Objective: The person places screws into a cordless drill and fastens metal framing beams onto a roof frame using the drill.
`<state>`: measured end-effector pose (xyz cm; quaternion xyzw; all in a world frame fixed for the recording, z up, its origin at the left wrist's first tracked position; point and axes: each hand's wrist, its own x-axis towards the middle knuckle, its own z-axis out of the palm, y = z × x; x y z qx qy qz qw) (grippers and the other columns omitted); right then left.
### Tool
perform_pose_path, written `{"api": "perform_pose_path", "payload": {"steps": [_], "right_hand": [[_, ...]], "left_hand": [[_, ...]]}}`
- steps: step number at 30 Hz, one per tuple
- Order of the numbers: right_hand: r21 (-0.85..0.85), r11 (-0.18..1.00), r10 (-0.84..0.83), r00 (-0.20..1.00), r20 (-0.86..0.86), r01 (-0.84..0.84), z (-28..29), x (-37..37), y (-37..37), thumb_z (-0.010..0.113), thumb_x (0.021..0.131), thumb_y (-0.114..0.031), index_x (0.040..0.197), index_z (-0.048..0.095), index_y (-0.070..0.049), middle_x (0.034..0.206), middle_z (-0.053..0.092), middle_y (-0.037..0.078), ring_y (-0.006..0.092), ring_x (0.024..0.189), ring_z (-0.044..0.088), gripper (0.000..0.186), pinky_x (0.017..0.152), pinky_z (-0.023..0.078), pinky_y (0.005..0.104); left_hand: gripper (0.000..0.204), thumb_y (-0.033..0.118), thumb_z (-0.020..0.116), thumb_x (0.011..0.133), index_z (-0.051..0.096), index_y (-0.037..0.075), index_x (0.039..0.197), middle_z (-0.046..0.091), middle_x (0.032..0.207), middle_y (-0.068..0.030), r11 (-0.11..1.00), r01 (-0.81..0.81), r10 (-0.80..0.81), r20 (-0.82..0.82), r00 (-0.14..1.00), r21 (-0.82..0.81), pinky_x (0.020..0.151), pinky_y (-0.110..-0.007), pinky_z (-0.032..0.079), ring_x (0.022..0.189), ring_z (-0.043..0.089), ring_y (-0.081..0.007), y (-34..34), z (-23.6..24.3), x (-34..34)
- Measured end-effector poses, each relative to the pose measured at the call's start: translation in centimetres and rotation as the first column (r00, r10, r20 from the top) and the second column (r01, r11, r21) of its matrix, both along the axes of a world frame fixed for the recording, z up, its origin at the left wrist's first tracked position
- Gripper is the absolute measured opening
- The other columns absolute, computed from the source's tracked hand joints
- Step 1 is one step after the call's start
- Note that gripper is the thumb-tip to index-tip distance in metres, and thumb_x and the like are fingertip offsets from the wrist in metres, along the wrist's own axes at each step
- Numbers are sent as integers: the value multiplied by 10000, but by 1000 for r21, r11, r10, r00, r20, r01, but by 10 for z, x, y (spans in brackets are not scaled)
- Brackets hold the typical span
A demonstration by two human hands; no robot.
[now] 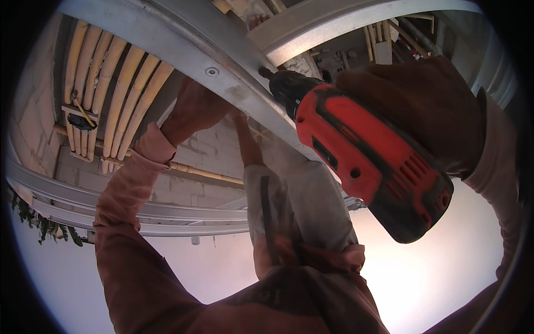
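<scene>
My right hand (411, 106), dark as if gloved, is closed around a red and black cordless drill (356, 147). The drill's nose points up and left, and its short dark bit meets or nearly meets the side of a grey metal beam (167, 42). A round bolt or screw head (212, 72) sits in the beam's face, left of the bit. My left hand (197, 108) reaches up against the beam's lower edge. Its fingers are hidden by the beam and shadow, so I cannot tell whether they grip it.
A second metal beam (356, 25) joins at the upper right. Several bamboo poles (125, 94) lie at the left, with a black object (82, 122) on them. A block wall (33, 111), curved-looking metal rails (67, 189) and timber pieces (384, 44) surround my legs (311, 200).
</scene>
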<state>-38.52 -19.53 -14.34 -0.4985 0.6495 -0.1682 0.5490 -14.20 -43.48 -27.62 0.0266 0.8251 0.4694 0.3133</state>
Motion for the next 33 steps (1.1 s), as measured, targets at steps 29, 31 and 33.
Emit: {"api": "perform_pose_path", "payload": {"steps": [29,31,33], "right_hand": [[-108,988,93,981,-172,-113,3,1,-5,729,782,-319,1093,629,-65,761,622,67,272,656,670,413,557,520,388],[-109,987,98,982,-159,-116,3,5,-4,728,782,-315,1088,629,-67,755,619,65,269,652,669,406,553,518,387],[-112,986,99,979,-176,-120,6,2,-3,727,782,-311,1082,630,-69,748,616,63,265,647,669,398,549,516,387]], "left_hand": [[258,241,763,821,736,88,1027,728,956,-74,998,69,-69,31,997,9,811,-429,528,889,690,-294,-6,-3,-1],[265,238,762,821,735,93,1042,731,971,-68,996,80,-84,-105,991,-42,820,-433,525,904,690,-294,-8,-7,8],[274,235,762,821,734,97,1056,733,986,-62,992,80,-100,-235,967,-93,829,-437,522,918,689,-294,-7,-8,10]]}}
